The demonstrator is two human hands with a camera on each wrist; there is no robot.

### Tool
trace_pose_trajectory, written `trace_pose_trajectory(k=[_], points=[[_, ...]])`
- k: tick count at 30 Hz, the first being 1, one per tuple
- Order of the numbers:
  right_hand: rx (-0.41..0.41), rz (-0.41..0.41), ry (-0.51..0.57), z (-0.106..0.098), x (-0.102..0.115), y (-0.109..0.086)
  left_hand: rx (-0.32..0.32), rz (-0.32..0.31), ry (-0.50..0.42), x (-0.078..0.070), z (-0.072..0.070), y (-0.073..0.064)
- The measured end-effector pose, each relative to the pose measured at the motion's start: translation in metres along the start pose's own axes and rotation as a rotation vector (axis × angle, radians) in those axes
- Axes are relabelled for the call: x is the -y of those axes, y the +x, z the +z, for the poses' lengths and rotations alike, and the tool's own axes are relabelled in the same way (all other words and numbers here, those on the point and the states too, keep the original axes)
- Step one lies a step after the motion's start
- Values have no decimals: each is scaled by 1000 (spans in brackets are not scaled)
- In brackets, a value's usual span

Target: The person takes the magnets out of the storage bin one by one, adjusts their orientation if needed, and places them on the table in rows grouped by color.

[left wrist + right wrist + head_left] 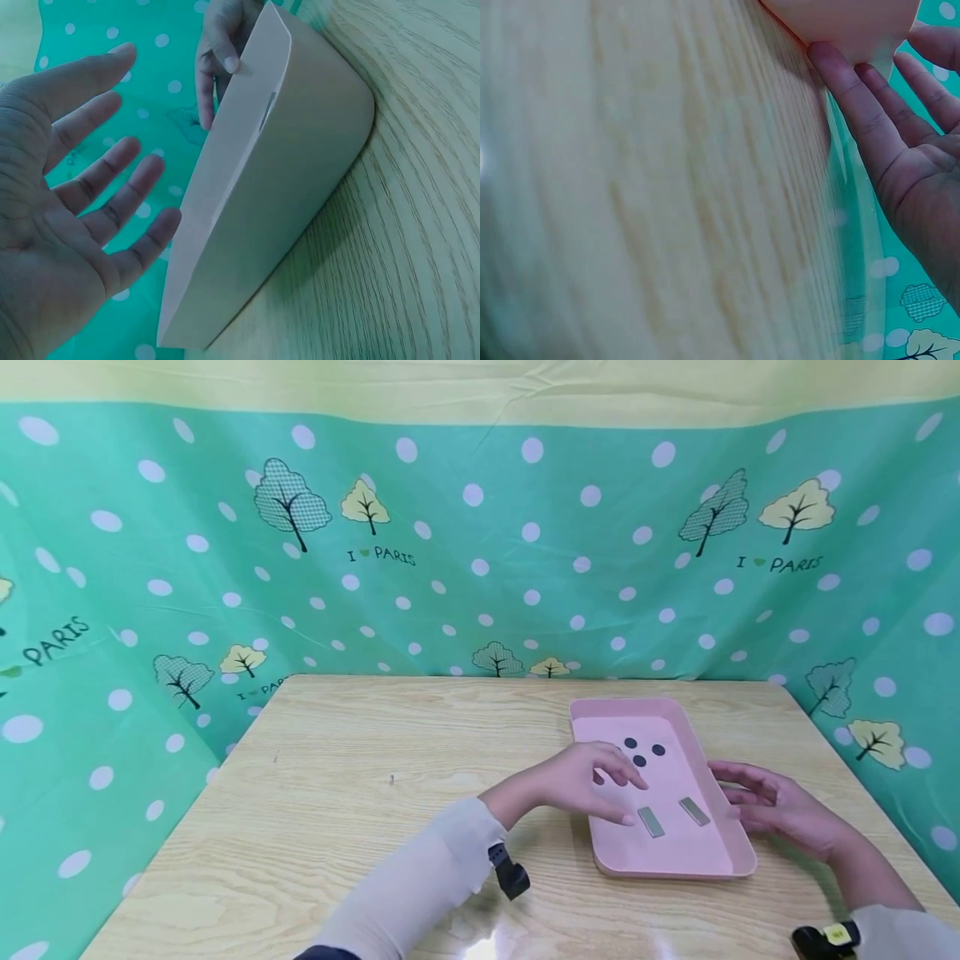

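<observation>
A pink rectangular tray (pixel 723 858) stands on the table's right side. Inside it lie several small dark round discs (pixel 658 750), grouped toward the back, and two flat grey rectangular bars, one on the left (pixel 651 822) and one on the right (pixel 694 811). My left hand (pixel 585 781) hovers over the tray's left side, fingers loosely bent and holding nothing; its thumb tip is beside the left bar. In the left wrist view its fingers are spread apart. Fingertips of my right hand (pixel 795 810) touch the tray's outer right wall, the fingers nearly straight in the right wrist view.
The light wood-grain table (pixel 337 793) extends left of the tray. Behind and beside it hangs a green curtain (pixel 450 527) with white dots and printed trees. Each wrist wears a black camera strap, one by the left sleeve (pixel 510 872).
</observation>
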State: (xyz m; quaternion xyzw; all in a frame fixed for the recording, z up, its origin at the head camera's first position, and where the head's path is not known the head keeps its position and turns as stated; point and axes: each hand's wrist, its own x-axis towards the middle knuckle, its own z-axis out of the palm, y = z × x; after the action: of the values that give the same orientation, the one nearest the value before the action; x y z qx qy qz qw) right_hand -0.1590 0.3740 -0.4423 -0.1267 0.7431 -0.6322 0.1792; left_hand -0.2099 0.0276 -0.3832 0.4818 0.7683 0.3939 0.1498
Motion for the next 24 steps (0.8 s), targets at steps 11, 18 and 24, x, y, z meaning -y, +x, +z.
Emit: trace_pose_trajectory(k=[11, 18, 24], points=[[28, -15, 11, -3, -2, 0, 131, -27, 37, -4, 8, 26], [24, -3, -3, -2, 0, 1, 185, -69, 23, -5, 13, 41], [30, -4, -2, -3, -1, 0, 239, -99, 0, -5, 18, 54]])
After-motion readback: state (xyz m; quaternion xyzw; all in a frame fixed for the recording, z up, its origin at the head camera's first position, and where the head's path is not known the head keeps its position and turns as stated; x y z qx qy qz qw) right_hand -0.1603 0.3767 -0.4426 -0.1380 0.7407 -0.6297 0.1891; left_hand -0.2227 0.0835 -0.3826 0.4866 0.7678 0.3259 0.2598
